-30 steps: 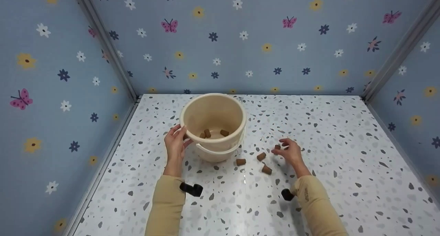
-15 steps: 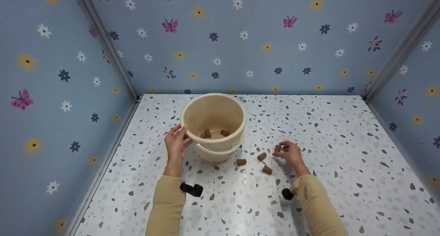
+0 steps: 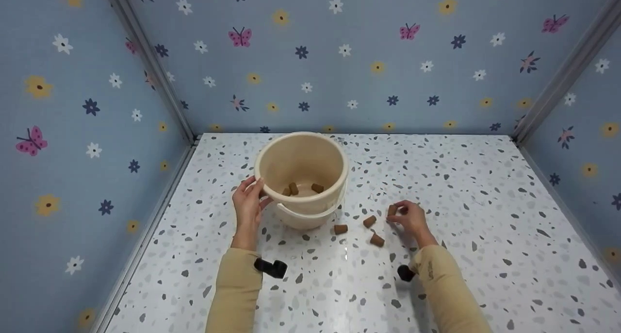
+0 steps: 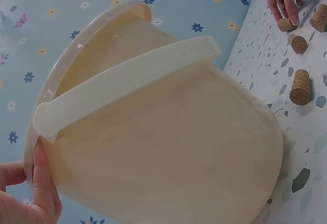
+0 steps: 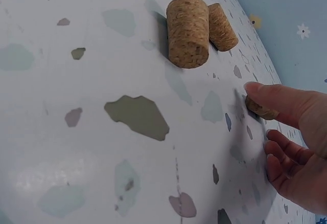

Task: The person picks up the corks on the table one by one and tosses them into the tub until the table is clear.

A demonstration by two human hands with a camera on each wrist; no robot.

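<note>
A cream plastic bucket stands on the speckled table, its mouth tipped towards me in the head view. My left hand grips the left side of its rim, thumb on one side and fingers on the other. Inside, a few cork stoppers lie on the bottom. To the right of the bucket my right hand pinches a cork stopper between thumb and fingers, low at the table top. In the right wrist view the thumb partly covers this cork stopper.
Three loose cork stoppers, a left one, a middle one and a near one, lie between bucket and right hand. The bucket's white handle hangs down its front. Blue flowered panels enclose the table's back and sides.
My right hand has drawn slightly nearer, and its thumb and fingers have closed in on the cork stopper, which has shifted a little. The left hand and bucket stay put.
</note>
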